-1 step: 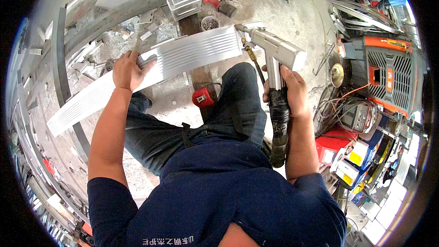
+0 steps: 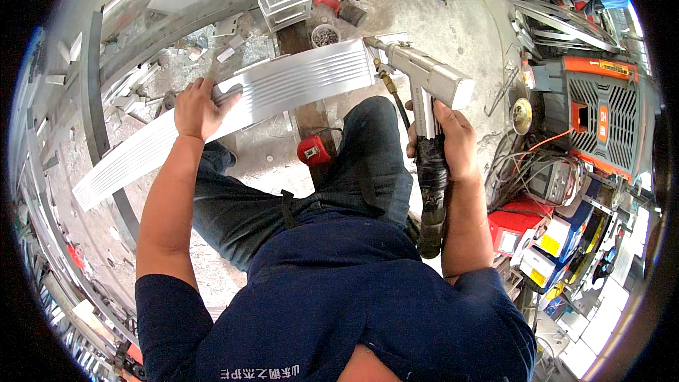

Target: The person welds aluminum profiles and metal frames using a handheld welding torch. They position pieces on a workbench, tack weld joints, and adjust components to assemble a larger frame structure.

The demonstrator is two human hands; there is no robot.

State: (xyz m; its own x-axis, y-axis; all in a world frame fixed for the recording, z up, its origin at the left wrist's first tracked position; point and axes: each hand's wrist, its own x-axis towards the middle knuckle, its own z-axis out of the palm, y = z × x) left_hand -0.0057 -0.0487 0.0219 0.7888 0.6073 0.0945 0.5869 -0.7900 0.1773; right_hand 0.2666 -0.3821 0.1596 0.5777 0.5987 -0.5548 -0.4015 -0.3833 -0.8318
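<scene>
The left hand lies flat on a long ribbed aluminium strip, its fingers spread and pressing down on the strip's upper edge rather than closing around it. The strip runs aslant from the lower left up to a dark metal beam, across which it rests. The right hand has its fingers wrapped tight around the black-taped grip of a grey pistol-shaped tool, whose nozzle touches the strip's right end. An orange machine stands well apart to the right.
</scene>
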